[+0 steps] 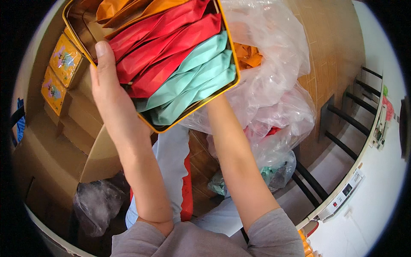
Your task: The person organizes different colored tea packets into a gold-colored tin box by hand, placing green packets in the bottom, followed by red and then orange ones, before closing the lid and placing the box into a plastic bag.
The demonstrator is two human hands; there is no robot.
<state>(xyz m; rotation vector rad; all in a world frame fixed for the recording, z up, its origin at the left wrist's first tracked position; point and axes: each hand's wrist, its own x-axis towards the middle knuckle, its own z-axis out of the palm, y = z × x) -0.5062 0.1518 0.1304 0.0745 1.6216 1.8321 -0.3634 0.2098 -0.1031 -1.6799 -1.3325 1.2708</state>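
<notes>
A rectangular tin with a yellow rim (238, 69) is held up, tilted, at the top of the view. Inside stand rows of flat packets: orange packets (128, 13) at the far end, red packets (160, 48) in the middle and mint-green packets (196, 77) at the near end. Part of the tin's floor shows bare at its upper left. My left hand (110, 83) grips the tin's left side, its thumb over the rim. My right forearm (236, 141) runs beneath the tin, which hides my right hand.
At left, an open cardboard carton (77, 135) with dividers holds printed yellow boxes (65, 59). Clear plastic bags (273, 80) on the right contain orange packets (247, 56) and red and mint-green ones. Crumpled clear plastic (99, 202) lies lower left. Black metal bars (348, 120) stand at far right.
</notes>
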